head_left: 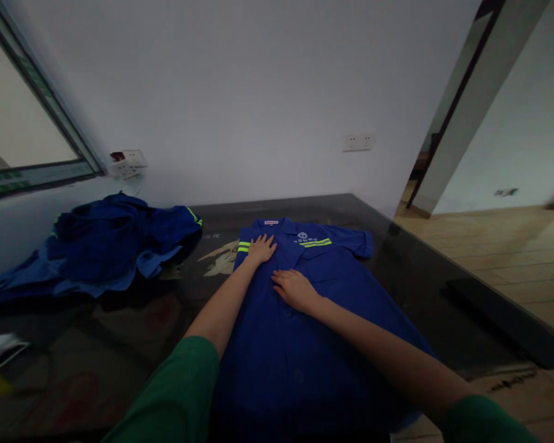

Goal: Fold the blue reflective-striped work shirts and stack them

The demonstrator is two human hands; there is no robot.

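Head view: the blue shirt (pixel 346 301) lies on the dark table (pixel 415 277) under your left hand (pixel 261 250), fingers spread, and right hand (pixel 296 290), fingers nearly together; crumpled blue clothing (pixel 104 243) lies left of the shirt.

Is a glossy dark table (pixel 410 271). Carries a blue shirt (pixel 300 347) spread front-up and, left of it, crumpled blue clothing (pixel 104 249).

This looks like a home, with a plain wall (pixel 258 111), sockets (pixel 358 143), window (pixel 23 123), plank-look floor (pixel 480 246) and dark table (pixel 410 295).
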